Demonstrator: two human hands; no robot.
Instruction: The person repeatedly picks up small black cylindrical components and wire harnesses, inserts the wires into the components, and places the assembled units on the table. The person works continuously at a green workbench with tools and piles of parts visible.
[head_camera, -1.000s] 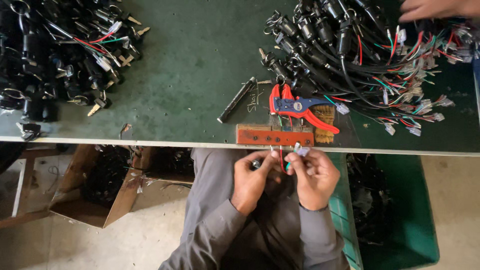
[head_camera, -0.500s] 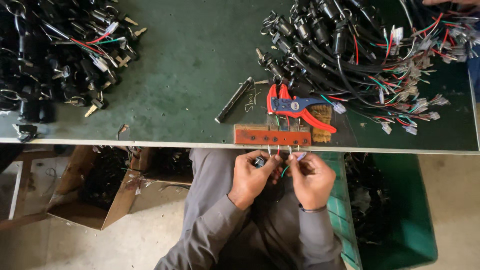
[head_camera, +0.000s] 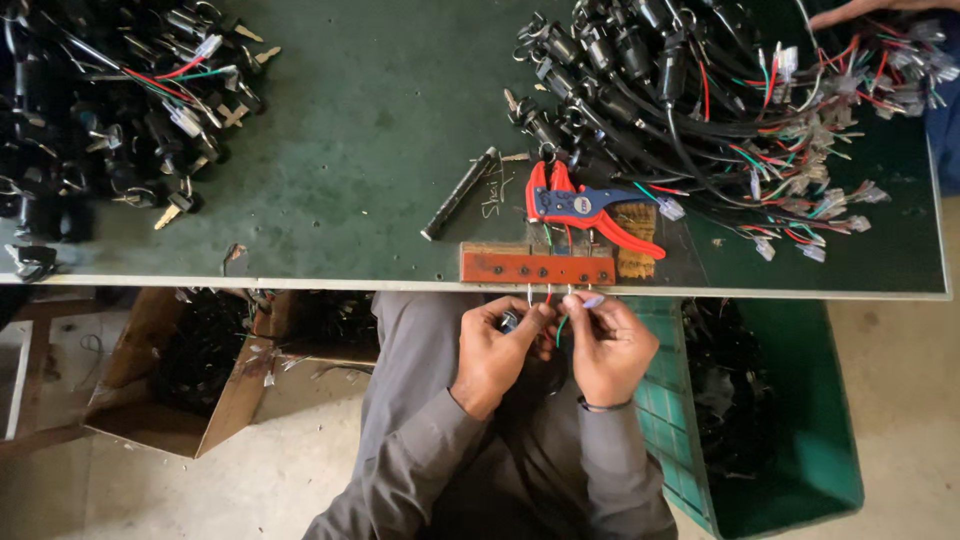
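Wires sit pinched between both hands just below the surface's near edge: left hand closed on a small black part, right hand gripping wire ends. Red block and red-blue pliers lie above.

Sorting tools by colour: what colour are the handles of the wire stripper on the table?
Red and blue; the wire stripper shows in the head view.

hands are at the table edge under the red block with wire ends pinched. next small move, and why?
Probably lift the green wire end up to one of the metal pins hanging under the red block. Both the left hand and right hand pinch thin wires just below those pins, apart from them, with a small black part in the left fingers.
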